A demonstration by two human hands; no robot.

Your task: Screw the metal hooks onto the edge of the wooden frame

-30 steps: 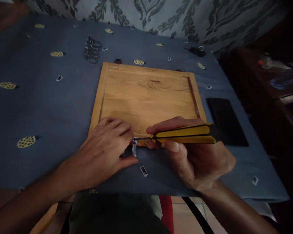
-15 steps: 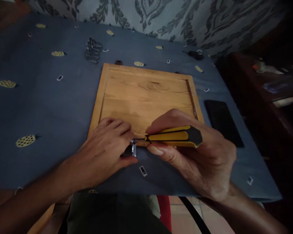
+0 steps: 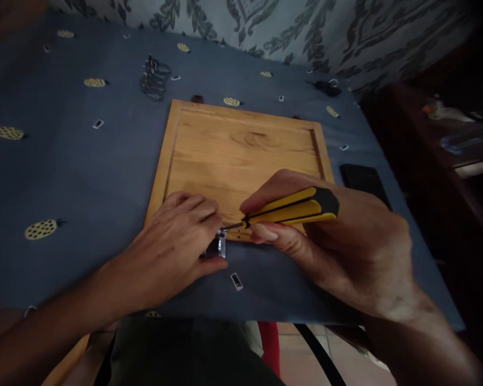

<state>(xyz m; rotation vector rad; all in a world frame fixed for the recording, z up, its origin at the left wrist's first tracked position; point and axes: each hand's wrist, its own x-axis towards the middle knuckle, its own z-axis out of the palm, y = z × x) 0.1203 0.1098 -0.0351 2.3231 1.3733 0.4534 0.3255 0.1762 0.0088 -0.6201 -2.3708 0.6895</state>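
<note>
My right hand (image 3: 346, 246) grips a yellow-and-black screwdriver (image 3: 292, 209), thumb and fingers closed round the front of its handle. The shaft points left, and its tip meets a small shiny metal fitting (image 3: 222, 244) at the near edge of a framed wooden panel (image 3: 245, 145). My left hand (image 3: 177, 230) is closed over that fitting and the panel's edge, its thumb below and its fingers on top. Much of the fitting is hidden behind the fingers. Small dark holes show in the wood just right of it.
A row of dark metal pieces (image 3: 155, 79) lies at the back left of the blue patterned cloth (image 3: 84, 177). A small dark tool (image 3: 326, 87) rests at the back right. Beside the panel's right edge is a flat black object (image 3: 364, 182), partly covered by my right hand.
The screwdriver has tilted, its handle end rising, and my right hand has turned and shifted right. My left hand stays on the metal fitting.
</note>
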